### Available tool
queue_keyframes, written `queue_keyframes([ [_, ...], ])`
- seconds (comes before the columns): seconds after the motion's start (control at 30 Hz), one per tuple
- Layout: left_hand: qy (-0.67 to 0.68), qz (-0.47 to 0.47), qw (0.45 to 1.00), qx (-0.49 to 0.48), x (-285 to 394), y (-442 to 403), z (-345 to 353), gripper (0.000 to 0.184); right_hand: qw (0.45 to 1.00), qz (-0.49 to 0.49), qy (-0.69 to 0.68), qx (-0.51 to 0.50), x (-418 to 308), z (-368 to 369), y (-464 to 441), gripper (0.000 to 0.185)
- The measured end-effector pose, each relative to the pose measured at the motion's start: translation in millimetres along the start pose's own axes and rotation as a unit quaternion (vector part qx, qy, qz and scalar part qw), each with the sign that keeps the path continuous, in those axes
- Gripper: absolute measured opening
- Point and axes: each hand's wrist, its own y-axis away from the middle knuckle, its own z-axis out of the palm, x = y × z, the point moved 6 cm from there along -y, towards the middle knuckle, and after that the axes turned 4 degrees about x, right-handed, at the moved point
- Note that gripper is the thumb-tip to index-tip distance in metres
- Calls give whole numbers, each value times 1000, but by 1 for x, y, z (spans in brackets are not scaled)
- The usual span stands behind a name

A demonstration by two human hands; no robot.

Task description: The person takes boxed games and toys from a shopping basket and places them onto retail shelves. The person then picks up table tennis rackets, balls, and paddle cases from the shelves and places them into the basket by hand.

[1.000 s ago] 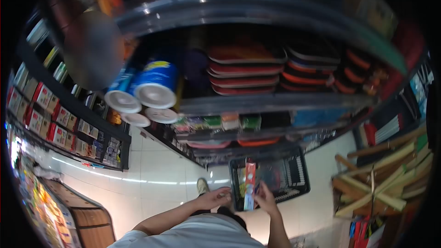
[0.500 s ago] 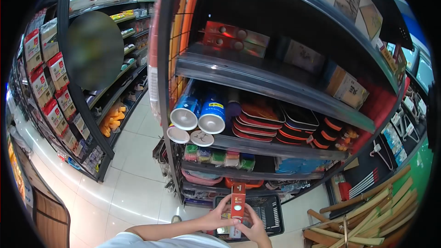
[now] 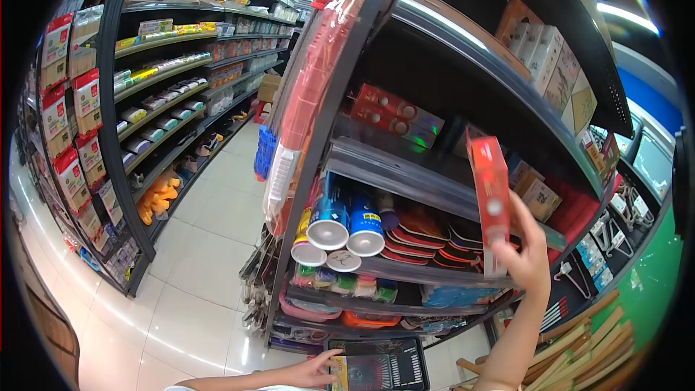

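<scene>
The box (image 3: pixel 489 177), long, slim and red, is up in front of the shelf (image 3: pixel 427 181), standing nearly upright with a slight tilt. The right hand (image 3: pixel 527 250) pinches it low down, thumb across the lower front, fingers along the right side. It looks like thin printed card: probably light and stiff along its length, though a hard squeeze could dent its faces. The glossy finish may be a little slippery. What is inside is hidden, so its true weight and fragility cannot be told. A gentle grip across the narrow sides, nearer the middle, should balance it better than this low hold.

Behind it, similar red boxes (image 3: pixel 398 117) lie on the shelf; blue cans (image 3: pixel 365 226) poke out below. The left hand (image 3: pixel 317 371) is low, fingers spread, holding nothing visible, beside the basket (image 3: pixel 423 362).
</scene>
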Motion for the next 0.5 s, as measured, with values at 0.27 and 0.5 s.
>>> queue_keyframes([
  [0.27,-45,-16,995,89,-46,21,-57,81,982,-1,184,-52,13,45,-165,80],
  [0.5,-45,-31,993,103,-53,28,-81,82,952,-23,262,-156,33,93,-242,85],
])
